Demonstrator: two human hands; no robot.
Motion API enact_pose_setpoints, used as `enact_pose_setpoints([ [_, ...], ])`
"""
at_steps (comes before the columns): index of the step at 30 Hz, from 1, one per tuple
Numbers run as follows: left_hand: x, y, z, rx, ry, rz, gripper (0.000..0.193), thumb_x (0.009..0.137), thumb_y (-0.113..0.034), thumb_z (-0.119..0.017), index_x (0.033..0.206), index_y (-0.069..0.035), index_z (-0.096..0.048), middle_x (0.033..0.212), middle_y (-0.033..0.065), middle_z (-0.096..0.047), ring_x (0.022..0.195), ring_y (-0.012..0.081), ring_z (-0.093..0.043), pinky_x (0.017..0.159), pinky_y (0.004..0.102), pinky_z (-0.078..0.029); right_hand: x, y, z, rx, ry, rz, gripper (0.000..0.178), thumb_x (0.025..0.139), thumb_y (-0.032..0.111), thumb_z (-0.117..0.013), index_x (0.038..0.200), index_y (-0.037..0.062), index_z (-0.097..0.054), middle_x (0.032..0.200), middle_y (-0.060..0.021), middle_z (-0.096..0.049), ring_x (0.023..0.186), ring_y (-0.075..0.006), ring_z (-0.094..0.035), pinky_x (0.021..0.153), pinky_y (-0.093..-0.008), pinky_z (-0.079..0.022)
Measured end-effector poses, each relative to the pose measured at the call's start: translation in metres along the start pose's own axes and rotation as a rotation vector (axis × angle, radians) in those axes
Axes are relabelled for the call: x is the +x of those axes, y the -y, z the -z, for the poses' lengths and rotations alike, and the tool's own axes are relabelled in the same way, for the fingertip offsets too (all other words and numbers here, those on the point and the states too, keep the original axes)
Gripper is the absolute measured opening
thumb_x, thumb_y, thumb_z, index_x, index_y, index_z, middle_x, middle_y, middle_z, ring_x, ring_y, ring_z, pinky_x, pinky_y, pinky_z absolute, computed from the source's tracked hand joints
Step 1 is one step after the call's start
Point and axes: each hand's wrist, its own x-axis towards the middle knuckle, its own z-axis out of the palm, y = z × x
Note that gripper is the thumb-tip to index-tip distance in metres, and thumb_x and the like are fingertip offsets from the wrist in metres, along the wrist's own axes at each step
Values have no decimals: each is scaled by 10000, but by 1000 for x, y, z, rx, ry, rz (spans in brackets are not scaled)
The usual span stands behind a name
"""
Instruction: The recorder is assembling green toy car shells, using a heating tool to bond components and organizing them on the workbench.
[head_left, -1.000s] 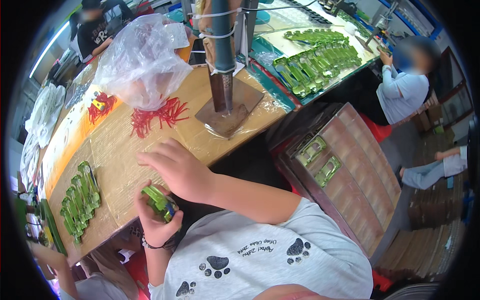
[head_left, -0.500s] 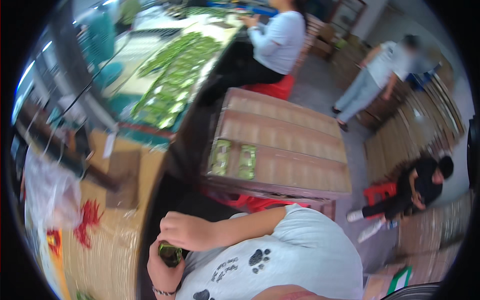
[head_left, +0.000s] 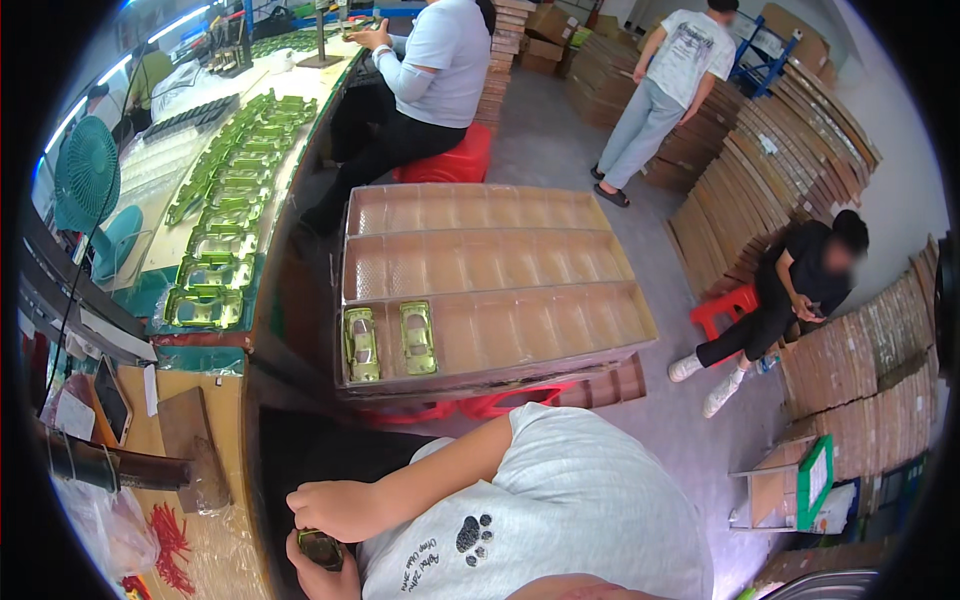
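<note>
My left hand [head_left: 322, 578] is closed around a small green toy car [head_left: 320, 549], whose dark hollow side faces up. My right hand [head_left: 335, 510] is closed at the upper end of this piece, its fingers curled down and partly hidden. I cannot make out what, if anything, is pinched in the right fingers. Both hands are low in front of my shirt, beside the yellow-brown workbench edge. Two more green toy cars, one on the left [head_left: 361, 344] and one to its right [head_left: 418, 337], lie in the front row of a sectioned tray [head_left: 540, 335].
On the left bench, rows of green car bodies [head_left: 225, 237] stretch away past a teal fan [head_left: 88, 175]. A metal block [head_left: 195, 450], a phone [head_left: 113, 400] and red strands [head_left: 170, 548] lie nearer. Co-workers sit and stand beyond, near stacked cardboard [head_left: 770, 180].
The view has swung, so tray, bench and people appear further left in the picture. Both hands remain together at the toy car. The two cars in the tray keep their places.
</note>
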Motion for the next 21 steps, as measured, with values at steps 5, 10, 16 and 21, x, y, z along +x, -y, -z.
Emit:
enact_pose_setpoints([
  [5, -3, -6, -5, 12, -90, -4, 704, 701, -107, -867, 1298, -34, -501, 1072, 185, -673, 913, 242, -693, 775, 334, -590, -2, -1, 0, 76, 54, -34, 87, 775, 67, -627, 849, 30, -650, 884, -104, -530, 878, -283, -525, 758, -365, -456],
  [10, -2, -3, -6, -15, -84, -29, 659, 716, -147, -866, 1275, -53, -530, 1041, 179, -689, 866, 241, -703, 754, 320, -594, -6, -11, -10, 179, -9, -40, 73, 806, 69, -624, 815, 13, -669, 853, -138, -555, 842, -318, -557, 739, -397, -466],
  [16, -7, 26, -6, -206, 109, 30, 810, 697, -16, -741, 1399, -21, -336, 1251, 185, -493, 1118, 265, -528, 952, 366, -432, -10, -16, -9, 460, 45, -202, 68, 823, 0, -627, 885, 0, -655, 932, -148, -593, 867, -316, -603, 745, -388, -494],
  [21, -8, 23, -3, -355, 111, -3, 801, 686, 24, -715, 1393, -32, -341, 1196, 129, -479, 1071, 223, -509, 942, 335, -424, -9, -5, 8, 542, 7, -413, 117, 863, -15, -638, 979, 1, -645, 953, -96, -609, 863, -197, -622, 748, -314, -531],
])
